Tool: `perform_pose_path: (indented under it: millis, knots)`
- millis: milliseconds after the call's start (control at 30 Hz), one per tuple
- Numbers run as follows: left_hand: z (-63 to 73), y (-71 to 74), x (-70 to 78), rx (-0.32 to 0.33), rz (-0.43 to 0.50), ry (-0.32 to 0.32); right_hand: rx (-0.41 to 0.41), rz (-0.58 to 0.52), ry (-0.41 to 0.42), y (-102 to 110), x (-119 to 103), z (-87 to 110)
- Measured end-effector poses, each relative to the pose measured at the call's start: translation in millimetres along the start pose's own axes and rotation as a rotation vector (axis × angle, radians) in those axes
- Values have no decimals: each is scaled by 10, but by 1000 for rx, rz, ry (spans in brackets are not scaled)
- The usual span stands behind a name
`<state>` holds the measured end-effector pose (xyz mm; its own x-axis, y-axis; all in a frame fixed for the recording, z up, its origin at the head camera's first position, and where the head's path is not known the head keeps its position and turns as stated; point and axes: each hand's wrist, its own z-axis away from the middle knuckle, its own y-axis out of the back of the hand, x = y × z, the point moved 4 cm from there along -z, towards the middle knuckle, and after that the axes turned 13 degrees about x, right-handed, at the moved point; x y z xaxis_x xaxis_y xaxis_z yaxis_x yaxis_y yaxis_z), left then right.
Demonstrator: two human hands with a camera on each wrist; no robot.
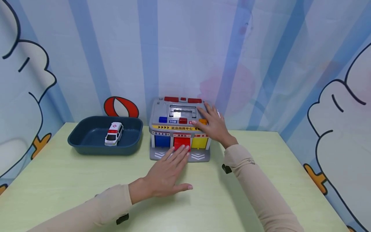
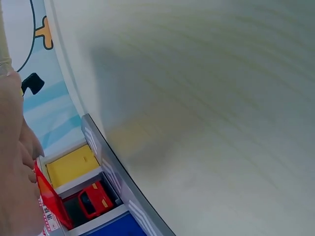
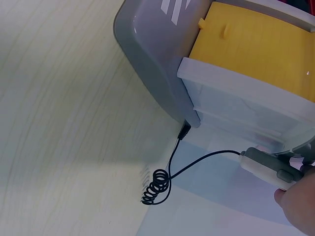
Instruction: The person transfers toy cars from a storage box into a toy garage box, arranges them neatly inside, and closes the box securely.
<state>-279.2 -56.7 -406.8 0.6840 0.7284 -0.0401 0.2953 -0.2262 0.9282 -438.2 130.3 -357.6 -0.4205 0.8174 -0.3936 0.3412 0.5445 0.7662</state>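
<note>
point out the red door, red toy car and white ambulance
Red door (image 1: 180, 141), head view: upper panel
Red toy car (image 2: 97, 197), left wrist view: hood
White ambulance (image 1: 113, 131), head view: red light bar

The right grip (image 3: 301, 202), a bare hand cut off by the edge of view, sits at the right side of a toy building (image 3: 246, 81), close to a grey-and-white handset (image 3: 268, 169); whether it touches the handset is unclear. A black cord (image 3: 155, 185) runs from the handset, winds into a coil and ends in a plug (image 3: 183, 131) at the right side of the grey base (image 3: 152, 59). White stripes (image 3: 175, 14) mark the base's near part. A yellow door (image 3: 256, 49) with two small tabs (image 3: 202, 23) is down. The pale surface (image 3: 64, 98) meets a light blue-and-white backdrop (image 3: 216, 196) at the far side.
</note>
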Motion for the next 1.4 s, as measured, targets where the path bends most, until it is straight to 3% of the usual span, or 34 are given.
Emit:
perform_pose_path:
  millis: [433,700,1400]
  knots:
    - [38,-139,-38,-25,-13,29,-1,-3,5,6,9,-2]
    - [44,-188,-48,-75,40,75,-1,5,13,9,13,7]
    - [-84,-324,-195,-165,77,104,-19,-4,4,20,-4,0]
